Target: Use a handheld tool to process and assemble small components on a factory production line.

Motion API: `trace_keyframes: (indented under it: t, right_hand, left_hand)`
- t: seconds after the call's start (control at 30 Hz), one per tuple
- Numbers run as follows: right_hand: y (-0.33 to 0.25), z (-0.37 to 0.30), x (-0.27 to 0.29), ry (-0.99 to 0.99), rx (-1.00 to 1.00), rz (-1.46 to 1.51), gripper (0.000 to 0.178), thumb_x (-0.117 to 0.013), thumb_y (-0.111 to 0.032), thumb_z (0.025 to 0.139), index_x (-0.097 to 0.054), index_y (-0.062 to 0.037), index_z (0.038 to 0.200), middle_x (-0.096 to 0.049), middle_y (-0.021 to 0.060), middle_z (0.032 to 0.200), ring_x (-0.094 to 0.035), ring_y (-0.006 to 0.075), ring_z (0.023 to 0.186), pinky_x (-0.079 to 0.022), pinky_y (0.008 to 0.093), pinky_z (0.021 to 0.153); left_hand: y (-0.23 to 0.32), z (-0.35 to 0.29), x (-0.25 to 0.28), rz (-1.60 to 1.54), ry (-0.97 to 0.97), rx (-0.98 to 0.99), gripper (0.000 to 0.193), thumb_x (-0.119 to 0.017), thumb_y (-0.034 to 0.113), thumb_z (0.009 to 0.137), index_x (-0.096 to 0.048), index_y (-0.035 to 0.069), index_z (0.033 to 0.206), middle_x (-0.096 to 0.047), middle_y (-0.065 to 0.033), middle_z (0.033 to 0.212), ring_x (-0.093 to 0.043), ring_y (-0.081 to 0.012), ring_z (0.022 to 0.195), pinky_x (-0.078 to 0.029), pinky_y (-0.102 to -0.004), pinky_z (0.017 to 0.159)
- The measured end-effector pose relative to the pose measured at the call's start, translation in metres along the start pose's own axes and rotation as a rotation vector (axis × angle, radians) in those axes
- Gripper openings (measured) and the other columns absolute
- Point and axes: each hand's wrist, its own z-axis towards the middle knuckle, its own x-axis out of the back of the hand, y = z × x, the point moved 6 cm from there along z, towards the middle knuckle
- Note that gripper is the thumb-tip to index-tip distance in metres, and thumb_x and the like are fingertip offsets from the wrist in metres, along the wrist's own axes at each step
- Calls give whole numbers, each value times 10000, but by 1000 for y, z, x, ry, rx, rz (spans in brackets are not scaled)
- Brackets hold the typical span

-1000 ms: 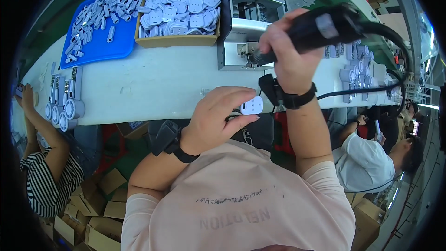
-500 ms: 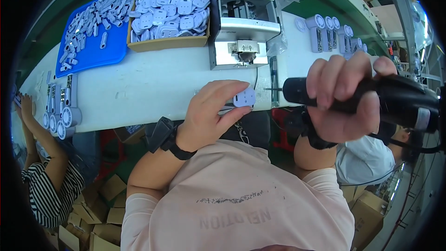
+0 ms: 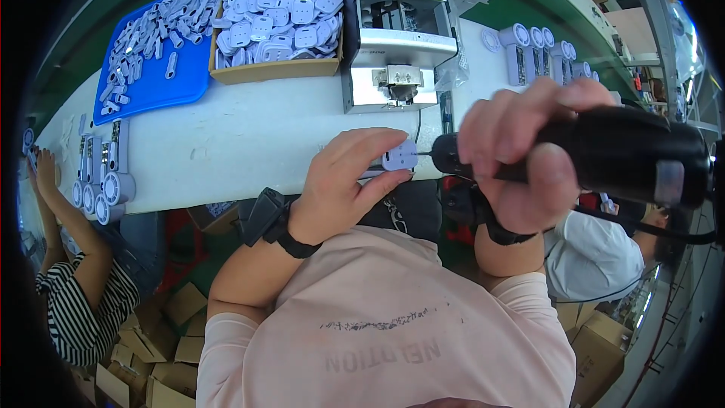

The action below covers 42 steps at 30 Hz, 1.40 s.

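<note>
My left hand (image 3: 349, 170) pinches a small light-purple plastic housing (image 3: 398, 156) between thumb and fingers at the front edge of the white bench. Small holes show on the housing's upper face. A black electric screwdriver (image 3: 604, 153) lies in the grip of my right hand (image 3: 529, 151), pointing left. Its thin bit (image 3: 424, 153) reaches the right part of the housing; whether a screw sits at the tip is too small to tell.
A silver machine (image 3: 399, 41) stands behind my hands, beside a carton (image 3: 276, 72) of plastic covers. A blue tray (image 3: 177, 91) holds small parts. Fan-shaped units (image 3: 115, 189) stand at left, more (image 3: 516, 60) at right. A person in stripes (image 3: 87, 302) works at left; another person (image 3: 593, 249) sits at right.
My right hand has brought the screwdriver left, so its bit now meets the housing instead of hanging apart from it. The left hand keeps its hold, nearly still.
</note>
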Motion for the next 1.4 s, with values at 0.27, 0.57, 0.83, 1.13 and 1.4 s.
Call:
trace_keyframes:
  t: [0.27,0.57,0.83,1.13,1.4]
  right_hand:
    - [9,9,-8,61,-18,-27,397,-691,-210,985,-509,-114,1325,-551,47,825,-530,170,597,-465,346,555]
    - [10,-12,4,14,-8,80,445,-721,-139,960,-485,-104,1336,-538,60,831,-514,173,622,-445,337,582]
    - [-15,-18,20,100,122,152,409,-668,-127,964,-523,-96,1345,-542,55,830,-491,161,607,-429,316,581]
    - [4,-146,156,585,-697,-433,373,-824,-120,863,-657,-35,1185,-642,8,856,-630,94,690,-507,265,604]
    - [-46,-241,335,1135,-607,-1349,413,-798,-140,844,-641,14,1194,-694,126,930,-667,246,795,-542,399,750]
  left_hand:
    - [2,0,6,-16,6,54,442,-835,111,872,-687,47,1284,-722,-150,1210,-699,-362,1087,-570,-418,912]
    - [2,-11,-12,-17,-20,1,525,-803,106,893,-636,73,1389,-695,-166,1260,-681,-375,1111,-557,-416,972]
    - [-10,-20,6,58,6,212,695,-764,149,954,-465,74,1577,-713,-169,1185,-706,-305,1025,-563,-385,913]
    - [-39,-42,203,1245,-335,615,579,-757,100,918,-572,35,1463,-702,-251,1281,-677,-437,1148,-545,-465,968]
    - [-127,-92,335,1400,-89,745,618,-740,212,938,-555,15,1494,-681,-271,1334,-654,-463,1191,-518,-488,1017]
